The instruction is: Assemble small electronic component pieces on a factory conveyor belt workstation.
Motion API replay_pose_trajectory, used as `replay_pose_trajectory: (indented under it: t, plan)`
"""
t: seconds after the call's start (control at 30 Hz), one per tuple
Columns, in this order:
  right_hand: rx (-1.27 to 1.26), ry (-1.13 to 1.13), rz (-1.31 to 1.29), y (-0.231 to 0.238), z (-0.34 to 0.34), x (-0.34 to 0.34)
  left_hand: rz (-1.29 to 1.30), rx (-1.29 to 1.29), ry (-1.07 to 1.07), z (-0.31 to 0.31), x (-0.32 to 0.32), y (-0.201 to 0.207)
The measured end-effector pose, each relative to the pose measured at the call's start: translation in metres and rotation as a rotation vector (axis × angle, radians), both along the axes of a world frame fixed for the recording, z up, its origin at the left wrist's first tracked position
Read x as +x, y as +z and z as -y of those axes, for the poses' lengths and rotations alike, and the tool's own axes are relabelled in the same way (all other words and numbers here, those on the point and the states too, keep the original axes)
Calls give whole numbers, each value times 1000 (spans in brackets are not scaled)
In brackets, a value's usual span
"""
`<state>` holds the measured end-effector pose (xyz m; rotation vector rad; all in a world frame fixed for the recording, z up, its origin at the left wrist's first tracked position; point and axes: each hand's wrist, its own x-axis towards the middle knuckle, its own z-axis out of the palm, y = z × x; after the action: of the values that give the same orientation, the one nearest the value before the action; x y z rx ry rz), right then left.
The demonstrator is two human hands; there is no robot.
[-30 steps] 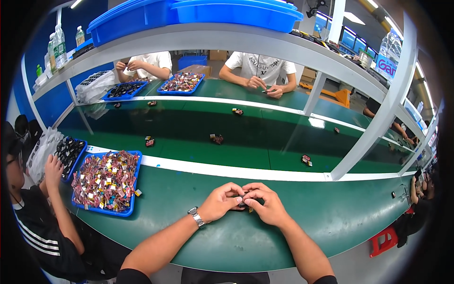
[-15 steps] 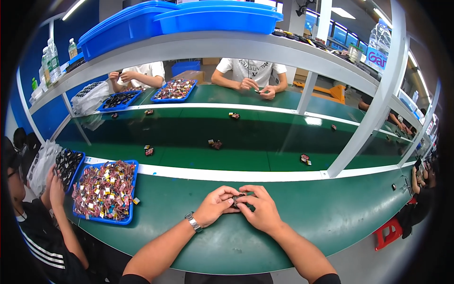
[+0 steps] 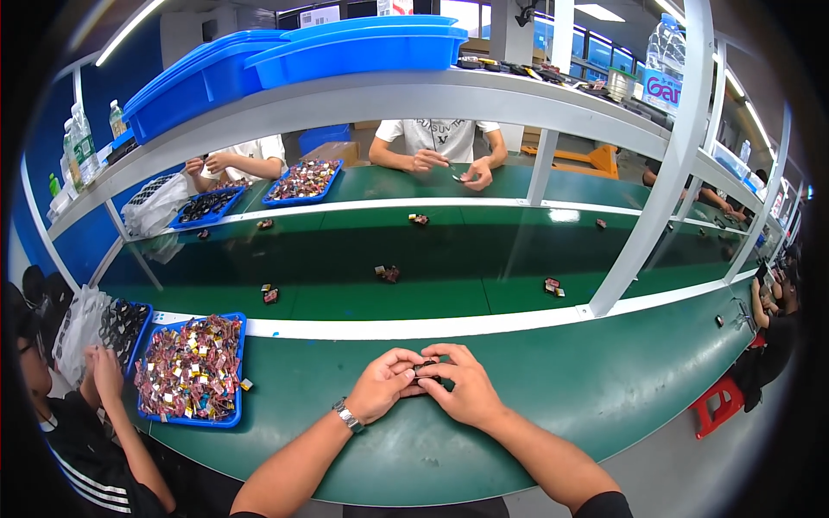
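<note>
Over the near green tabletop, both my hands meet around a small black plastic piece. My left hand, with a metal-band watch at the wrist, pinches it from the left. The fingers of my right hand close on its right and top sides. Much of the piece is covered by my fingers, so its exact kind does not show. To the left, a blue tray is heaped with small reddish electronic parts bearing white and yellow bits.
A white rail separates my tabletop from a green conveyor belt carrying scattered small parts. Overhead runs a shelf with blue bins. Co-workers sit at left, right and across. A red stool stands at right.
My view has shifted slightly, moving the shelf lower in the picture. My fingers have changed position a little around the black piece. The co-worker across has moved their hands apart.
</note>
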<state>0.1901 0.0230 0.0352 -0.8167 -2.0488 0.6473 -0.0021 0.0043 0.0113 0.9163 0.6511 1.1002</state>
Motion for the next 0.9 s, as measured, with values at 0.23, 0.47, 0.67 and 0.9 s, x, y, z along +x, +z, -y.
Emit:
replay_pose_trajectory:
  t: [0.23, 0.47, 0.67, 0.9]
  plan:
    - [-14, 13, -8, -1, 0, -2, 0, 27, 16, 1, -2, -2]
    - [50, 7, -52, 5, 7, -7, 13, 46, 69, 2, -1, -5]
    - [134, -22, -62, 4, 4, -5, 65, 65, 37, 2, -3, 1]
    - [109, -8, -107, -4, -1, -6, 84, 43, -1, -2, -5, -6]
